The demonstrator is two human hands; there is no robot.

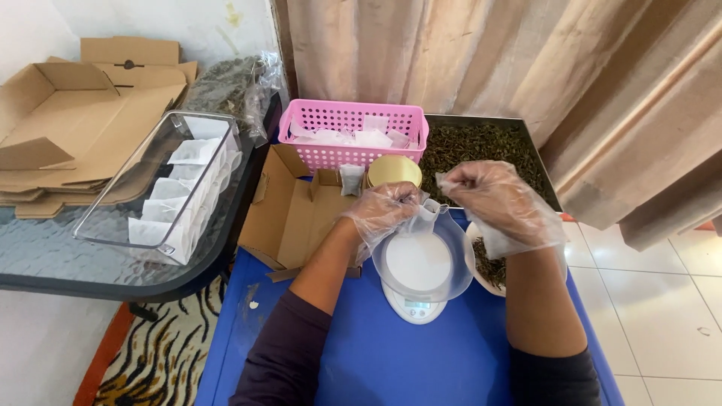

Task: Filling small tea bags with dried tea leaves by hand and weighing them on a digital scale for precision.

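Both my hands wear clear plastic gloves and meet above a white kitchen scale (417, 265) on a blue surface (391, 361). My left hand (383, 212) pinches the top of a small white filter bag (430, 214) that hangs over the scale's round plate. My right hand (496, 199) is closed on the bag's other side, fingers bunched at its edge. A white bowl of dried leaves (489, 269) sits just right of the scale, partly hidden by my right wrist.
A pink basket (353, 120) holding white bags stands behind, beside a dark tray of dried leaves (481, 146) and a gold lid (394, 171). An open cardboard box (289, 214) lies left. On the glass table sits a clear container (169, 184) with filled bags, plus flat cardboard (75, 113).
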